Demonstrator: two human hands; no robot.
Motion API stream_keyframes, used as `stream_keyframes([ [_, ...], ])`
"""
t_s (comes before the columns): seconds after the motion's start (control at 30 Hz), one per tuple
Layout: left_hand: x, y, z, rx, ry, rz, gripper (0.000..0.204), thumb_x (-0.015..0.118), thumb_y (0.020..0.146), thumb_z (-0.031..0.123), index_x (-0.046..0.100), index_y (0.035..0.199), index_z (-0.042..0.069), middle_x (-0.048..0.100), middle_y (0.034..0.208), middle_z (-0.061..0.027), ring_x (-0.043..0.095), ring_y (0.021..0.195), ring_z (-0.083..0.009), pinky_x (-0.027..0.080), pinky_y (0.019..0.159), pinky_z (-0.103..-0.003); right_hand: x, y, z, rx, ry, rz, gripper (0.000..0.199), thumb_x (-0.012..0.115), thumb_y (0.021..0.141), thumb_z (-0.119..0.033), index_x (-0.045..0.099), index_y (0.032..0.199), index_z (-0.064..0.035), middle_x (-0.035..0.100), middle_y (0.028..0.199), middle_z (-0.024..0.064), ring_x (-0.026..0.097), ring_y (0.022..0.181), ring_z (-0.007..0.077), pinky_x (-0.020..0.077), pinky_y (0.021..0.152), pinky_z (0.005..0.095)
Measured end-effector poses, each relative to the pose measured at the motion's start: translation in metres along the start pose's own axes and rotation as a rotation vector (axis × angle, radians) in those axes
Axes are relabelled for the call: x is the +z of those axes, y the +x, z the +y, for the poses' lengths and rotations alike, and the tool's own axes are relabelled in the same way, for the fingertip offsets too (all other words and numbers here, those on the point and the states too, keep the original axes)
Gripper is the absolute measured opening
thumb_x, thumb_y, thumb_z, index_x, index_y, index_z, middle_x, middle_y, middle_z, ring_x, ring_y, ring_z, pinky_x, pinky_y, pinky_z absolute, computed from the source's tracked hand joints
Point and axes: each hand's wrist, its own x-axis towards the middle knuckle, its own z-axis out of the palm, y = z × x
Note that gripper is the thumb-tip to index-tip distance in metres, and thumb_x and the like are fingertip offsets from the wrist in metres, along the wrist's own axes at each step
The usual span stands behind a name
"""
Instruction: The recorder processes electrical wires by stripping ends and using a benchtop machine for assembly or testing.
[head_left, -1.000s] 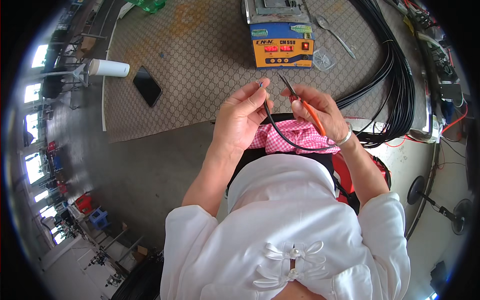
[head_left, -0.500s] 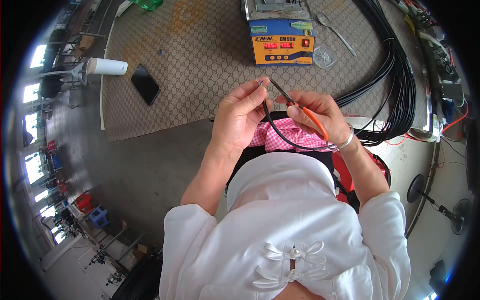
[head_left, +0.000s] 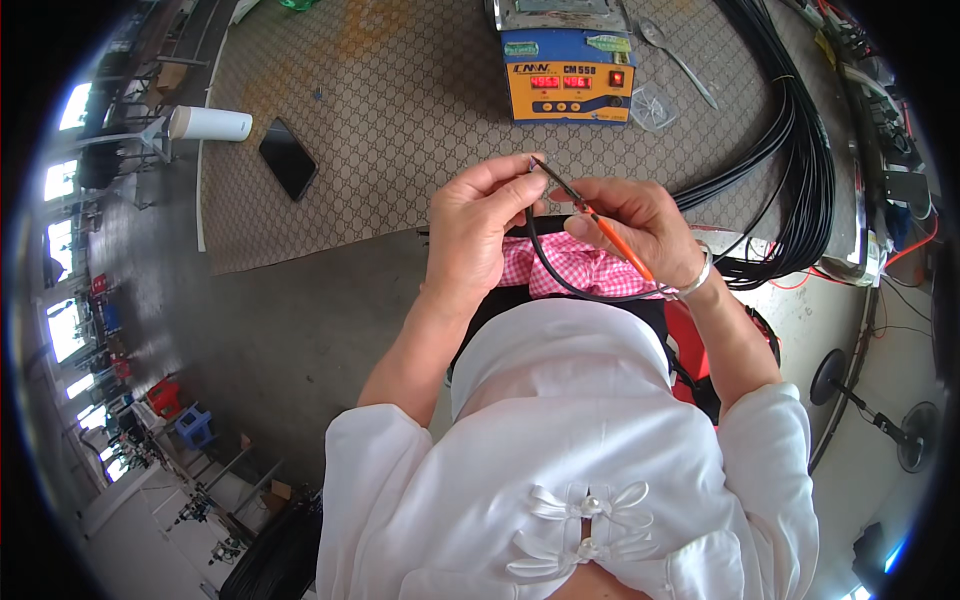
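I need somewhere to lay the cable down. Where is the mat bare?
Bare patterned mat lies between the black phone and the orange-fronted unit. The right side is crowded with the black cable bundle, a spoon and a clear dish.

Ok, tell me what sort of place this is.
Most likely a small electronics or cable assembly workshop. A blue and orange bench unit with red digit displays stands on the patterned table mat, a thick bundle of black cables loops beside it, and rows of work tables show in the background.
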Motion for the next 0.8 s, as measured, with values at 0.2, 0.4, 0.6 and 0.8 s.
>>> stream_keyframes([
  [0.2, -0.0009, -0.0001, 0.0007, -0.018, 0.052, -0.002, 0.022, 0.060, 0.079, 0.004, 0.059, 0.099, -0.004, 0.059, 0.080, -0.0035, 0.054, 0.066, -0.0091, 0.045, 0.060, -0.020, -0.0023, 0.0010, 0.0017, -0.069, -0.093, 0.001, 0.031, 0.067, 0.077, -0.023, 0.059, 0.096, 0.0010, 0.045, 0.057, 0.0028, 0.038, 0.051, 0.0089, 0.0344, 0.046, 0.0240],
  [0.4, -0.0007, -0.0005, 0.0010, -0.025, 0.071, -0.002, 0.021, 0.061, 0.078, 0.005, 0.060, 0.098, -0.002, 0.060, 0.080, -0.0033, 0.054, 0.065, -0.0082, 0.045, 0.059, -0.020, -0.0016, 0.0004, -0.0004, -0.057, -0.120, 0.010, 0.031, 0.068, 0.075, -0.022, 0.059, 0.094, 0.0016, 0.047, 0.057, 0.0054, 0.040, 0.050, 0.0118, 0.0364, 0.047, 0.0255],
  [0.6, -0.0019, 0.0005, 0.0006, -0.012, 0.082, -0.008, 0.019, 0.061, 0.078, 0.004, 0.060, 0.096, -0.002, 0.060, 0.080, -0.0036, 0.055, 0.065, -0.0080, 0.044, 0.059, -0.019, -0.0015, 0.0011, -0.0007, -0.080, -0.162, 0.015, 0.031, 0.068, 0.075, -0.021, 0.059, 0.093, 0.0017, 0.049, 0.058, 0.0077, 0.042, 0.050, 0.0146, 0.0377, 0.047, 0.0267],
  [0.8, -0.0020, 0.0006, -0.0004, 0.006, 0.079, -0.003, 0.019, 0.061, 0.078, 0.003, 0.060, 0.096, -0.003, 0.060, 0.079, -0.0041, 0.054, 0.064, -0.0079, 0.044, 0.058, -0.018, -0.0028, 0.0018, -0.0019, -0.098, -0.222, 0.001, 0.031, 0.068, 0.075, -0.021, 0.059, 0.093, 0.0018, 0.049, 0.058, 0.0083, 0.043, 0.050, 0.0161, 0.0382, 0.047, 0.0275],
])
